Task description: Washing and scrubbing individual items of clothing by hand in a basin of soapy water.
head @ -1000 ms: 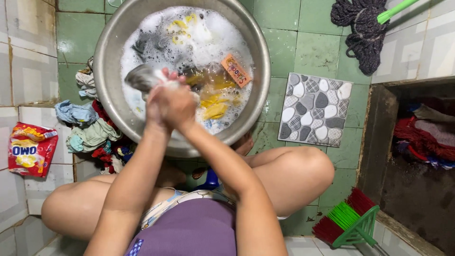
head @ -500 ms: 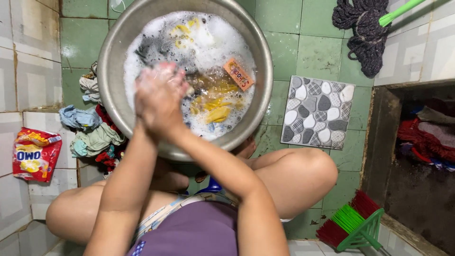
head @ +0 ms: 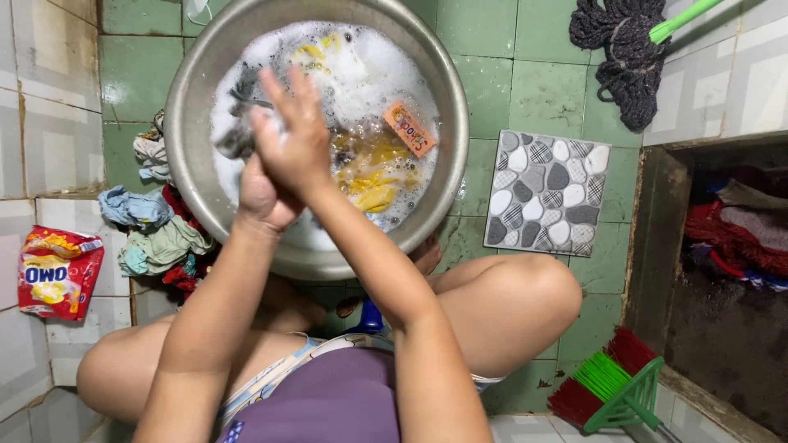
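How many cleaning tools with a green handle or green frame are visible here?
2. A mop with a green handle lies on the tiles at the upper right. A brush with a green frame and red-and-green bristles lies at the lower right. Others may be hidden out of frame.
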